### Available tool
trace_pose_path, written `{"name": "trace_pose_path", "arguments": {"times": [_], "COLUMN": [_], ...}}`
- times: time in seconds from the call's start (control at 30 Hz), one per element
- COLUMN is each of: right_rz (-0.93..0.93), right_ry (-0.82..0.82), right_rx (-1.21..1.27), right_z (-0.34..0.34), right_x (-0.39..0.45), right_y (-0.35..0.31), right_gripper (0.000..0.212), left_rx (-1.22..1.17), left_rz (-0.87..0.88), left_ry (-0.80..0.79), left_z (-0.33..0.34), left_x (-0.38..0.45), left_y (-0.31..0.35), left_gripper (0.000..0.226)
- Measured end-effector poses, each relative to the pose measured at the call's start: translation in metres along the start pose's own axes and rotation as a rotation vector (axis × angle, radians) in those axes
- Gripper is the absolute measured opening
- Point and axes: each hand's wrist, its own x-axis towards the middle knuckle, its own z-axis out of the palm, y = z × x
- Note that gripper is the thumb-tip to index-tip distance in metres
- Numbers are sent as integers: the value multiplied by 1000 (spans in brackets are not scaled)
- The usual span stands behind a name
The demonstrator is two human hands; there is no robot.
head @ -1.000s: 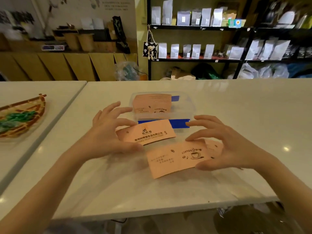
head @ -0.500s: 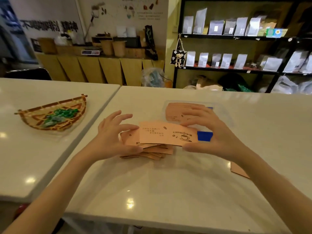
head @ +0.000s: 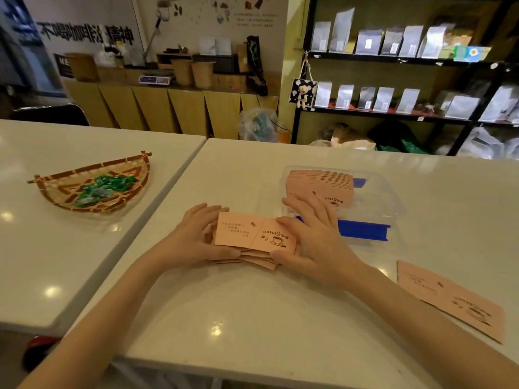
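My left hand (head: pixel 196 237) and right hand (head: pixel 314 242) clasp the stack of cup sleeves (head: pixel 247 234) from both ends, likely to square its fanned edges on the surface (head: pixel 224 318). The clear box (head: pixel 394 192) sits just beyond. A loose sleeve (head: pixel 449 299) lies near the right edge, with open room toward me.

The glossy white counter (head: pixel 252 318) carries a clear plastic box with blue clips (head: pixel 393 197). Just in front of the box, to its left, lies a small pile of peach-pink paper sleeves (head: pixel 247 234). One loose peach-pink sleeve (head: pixel 449 299) lies flat well to the box's front right. Far left of the box, across a narrow gap, a second white counter (head: pixel 56 262) bears a woven bamboo tray (head: pixel 50 192).
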Motion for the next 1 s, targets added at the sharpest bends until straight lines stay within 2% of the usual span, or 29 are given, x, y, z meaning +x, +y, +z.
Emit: {"name": "trace_pose_path", "arguments": {"times": [0.1, 0.23, 0.37, 0.47, 0.53, 0.63, 0.77, 1.0], "right_rz": [-16, -19, 21, -5, -4, 73, 248, 493], "right_ry": [-16, -50, -33, 84, 160, 211, 229, 43], "right_rx": [-48, -65, -28, 5, 50, 141, 262, 183], "right_z": [0, -5, -19, -36, -51, -71, -93, -100], "right_x": [0, -2, -8, -19, -32, -59, -103, -165], "right_y": [-1, -2, 3, 13, 23, 40, 60, 87], "right_gripper": [71, 80, 76, 66, 55, 43, 36, 66], "left_rx": [23, 116, 116, 60, 26, -3, 83, 229], "left_rz": [-48, 21, 162, 267, 370, 533, 661, 670], "left_ry": [-9, 5, 58, 89, 88, 5, -145, -343], "left_z": [-1, -4, 3, 14, 24, 46, 88, 148], "left_x": [-1, -4, 1, 8, 11, 17, 27, 42], "left_y": [-2, 13, 45, 77, 100, 129, 154, 186], "left_gripper": [105, 104, 79, 54, 51, 52, 61, 80]}}
